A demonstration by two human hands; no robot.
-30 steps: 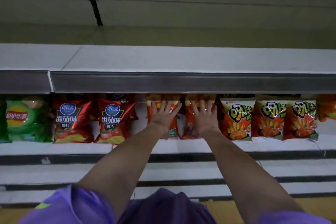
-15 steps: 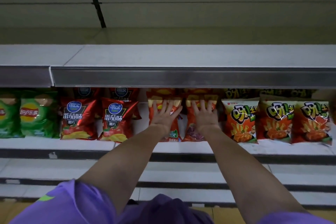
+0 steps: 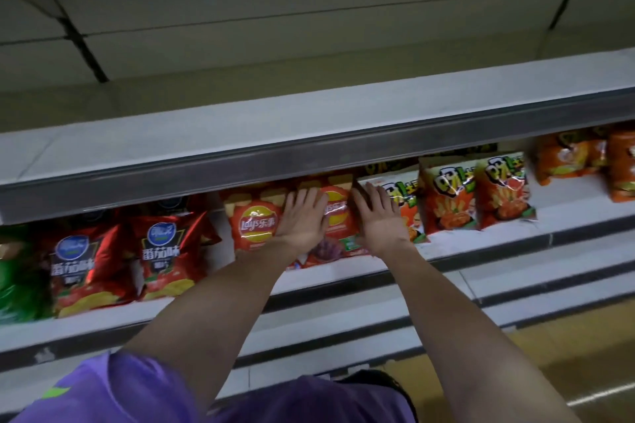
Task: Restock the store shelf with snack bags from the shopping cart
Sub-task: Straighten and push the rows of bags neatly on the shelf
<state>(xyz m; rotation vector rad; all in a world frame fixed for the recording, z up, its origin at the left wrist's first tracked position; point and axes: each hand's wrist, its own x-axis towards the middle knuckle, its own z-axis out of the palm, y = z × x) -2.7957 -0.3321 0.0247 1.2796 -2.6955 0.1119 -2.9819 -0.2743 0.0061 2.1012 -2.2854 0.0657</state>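
Observation:
Two red Lay's chip bags stand side by side on the white shelf [image 3: 343,271]. My left hand [image 3: 304,216] lies flat with fingers spread between the left Lay's bag [image 3: 256,225] and the right Lay's bag [image 3: 338,216]. My right hand [image 3: 379,216] presses flat on the right edge of that second bag, partly over an orange fries-snack bag [image 3: 405,203]. Neither hand grips anything. The shopping cart is out of view.
Red tomato-flavour chip bags [image 3: 165,254] and a green bag [image 3: 17,282] fill the shelf to the left. More orange fries bags [image 3: 477,196] stand to the right. A bare upper shelf [image 3: 309,120] overhangs closely. Lower shelf edges step out below.
The view has tilted and swung to the left. Both hands slid rightward across the Lay's bags, uncovering the left bag's logo. The right hand now reaches the fries bag.

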